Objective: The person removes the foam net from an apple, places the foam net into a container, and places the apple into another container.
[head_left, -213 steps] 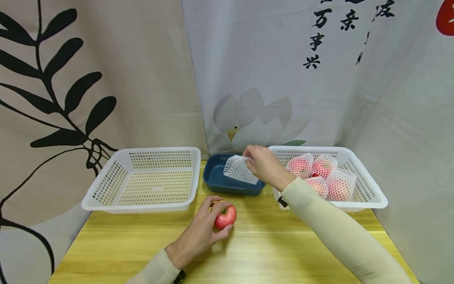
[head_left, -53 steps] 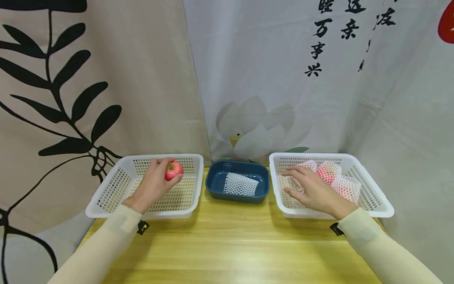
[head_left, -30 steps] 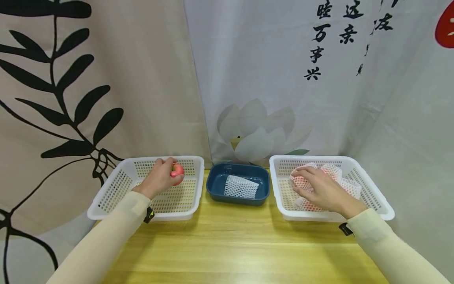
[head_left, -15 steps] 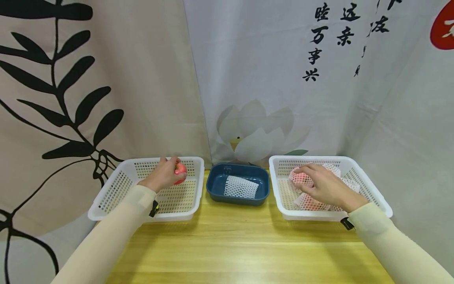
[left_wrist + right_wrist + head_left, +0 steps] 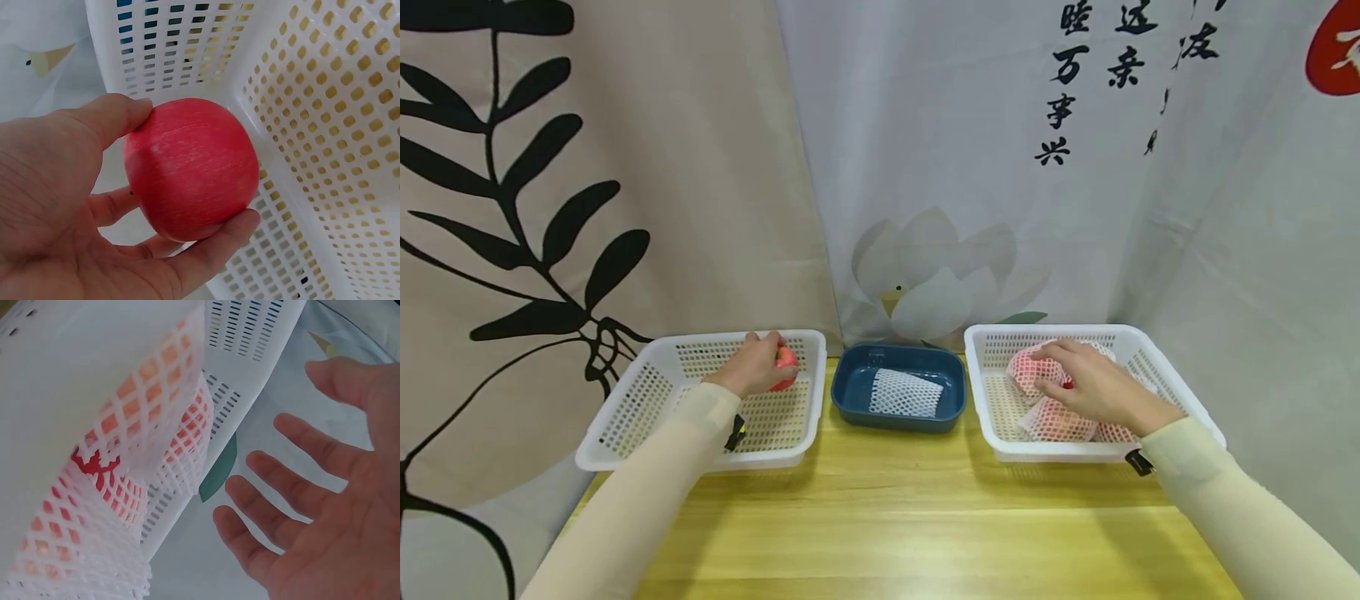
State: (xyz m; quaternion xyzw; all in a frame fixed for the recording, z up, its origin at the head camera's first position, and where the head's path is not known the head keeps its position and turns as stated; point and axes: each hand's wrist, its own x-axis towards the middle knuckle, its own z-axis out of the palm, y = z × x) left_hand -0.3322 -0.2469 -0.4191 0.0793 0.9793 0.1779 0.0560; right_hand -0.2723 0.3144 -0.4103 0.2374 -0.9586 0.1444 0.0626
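My left hand (image 5: 748, 367) grips a red apple (image 5: 190, 169) between thumb and fingertips, inside the right part of the left white basket (image 5: 658, 450). In the left wrist view the apple is bare and close to the basket's wall. My right hand (image 5: 1093, 387) is over the right white basket (image 5: 1195, 417), fingers spread and holding nothing. Beneath and beside it lie several apples (image 5: 1060, 421) in white foam nets, partly hidden by the hand. The right wrist view shows the netted apples (image 5: 181, 434) apart from the fingers (image 5: 300, 481).
Between the baskets stands a dark blue tray (image 5: 844, 408) with a flat white foam net (image 5: 906, 393) in it. All three containers sit along the back of a wooden table (image 5: 910, 517). Printed cloth (image 5: 925, 125) hangs close behind and at the sides.
The left hand has carried the apple from the table into the left basket, lately shifting slightly right. The right hand has let go of the foam net in the tray and moved over the right basket.
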